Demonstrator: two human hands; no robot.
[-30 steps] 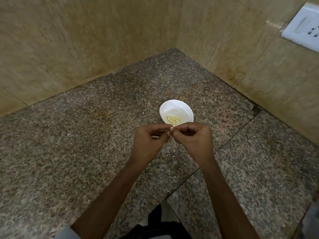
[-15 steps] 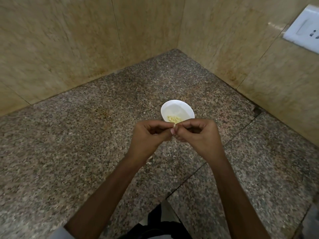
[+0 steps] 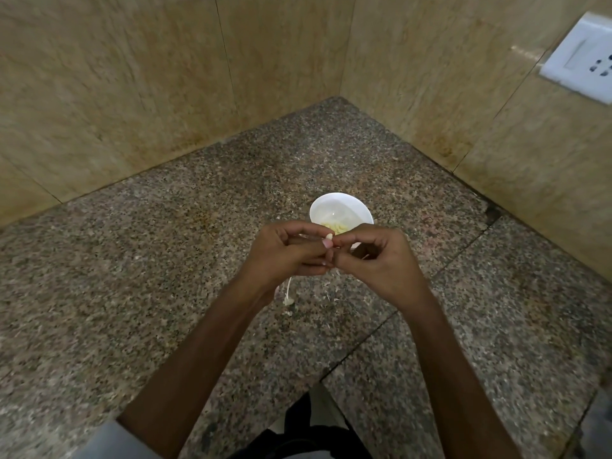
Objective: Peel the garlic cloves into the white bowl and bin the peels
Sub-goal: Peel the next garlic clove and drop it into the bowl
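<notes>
Granite, speckled grey and brown, makes up the counter [image 3: 165, 293]; the white bowl [image 3: 334, 207] is set on it near the corner of the tan tiled walls [image 3: 132, 94], with peeled cloves [image 3: 337, 228] seen inside. At 6 o'clock of the bowl, just before its rim, a garlic clove [image 3: 329, 240] is pinched between thumb and forefinger of the left hand [image 3: 284, 256]; the right hand [image 3: 381, 263] is curled, its fingertips brought against the clove, though what it grips cannot be told. Pale peel scraps [image 3: 288, 299] are seen at 6 o'clock of the left hand; a white socket plate [image 3: 579, 67] is fixed at 2 o'clock.
</notes>
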